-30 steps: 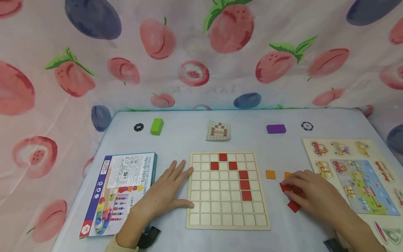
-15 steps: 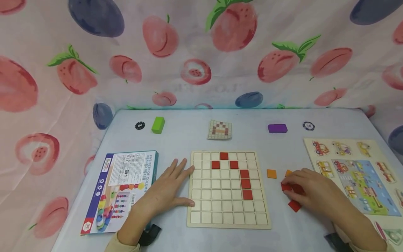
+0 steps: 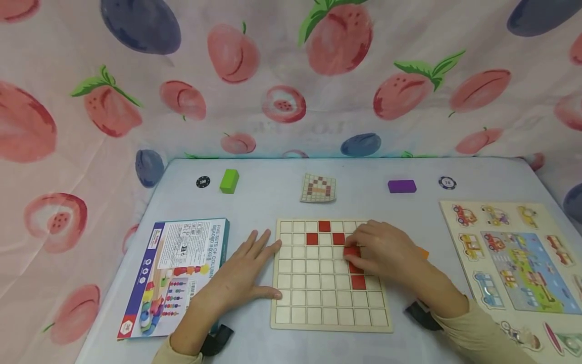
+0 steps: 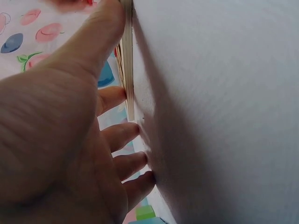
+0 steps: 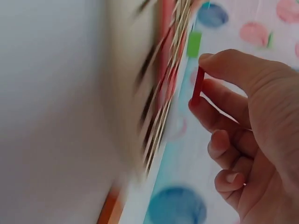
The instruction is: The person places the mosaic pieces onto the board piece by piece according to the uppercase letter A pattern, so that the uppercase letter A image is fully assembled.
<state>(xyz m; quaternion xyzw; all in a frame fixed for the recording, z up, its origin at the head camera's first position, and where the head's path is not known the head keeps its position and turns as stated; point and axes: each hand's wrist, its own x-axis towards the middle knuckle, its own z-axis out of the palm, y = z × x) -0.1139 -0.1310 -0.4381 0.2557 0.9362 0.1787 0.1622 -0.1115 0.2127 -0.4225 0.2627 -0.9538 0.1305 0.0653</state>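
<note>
Pinching red tile (image 5: 198, 84) — right fingers (image 5: 210, 114) slightly apart

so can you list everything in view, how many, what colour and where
table: one, whitish cover, under everything
backdrop cloth: one, pinkish with fruit print, behind the table
grid board: one, pale wood, mid-table
red tiles: at least five, red, on the grid board
held tile: one, red, in the right hand
orange tile: one showing, orange, right of the grid board, partly hidden
card: one, cream and brown, beyond the grid board
box: one, multicoloured, left
puzzle board: one, cream with pictures, right
green block: one, green, back left
purple block: one, purple, back right
chips: two, black back left, white and dark back right
sleeves: two, beige, forearms
left hand: one, bare, at the grid board's left edge
right hand: one, bare, over its right side
</note>
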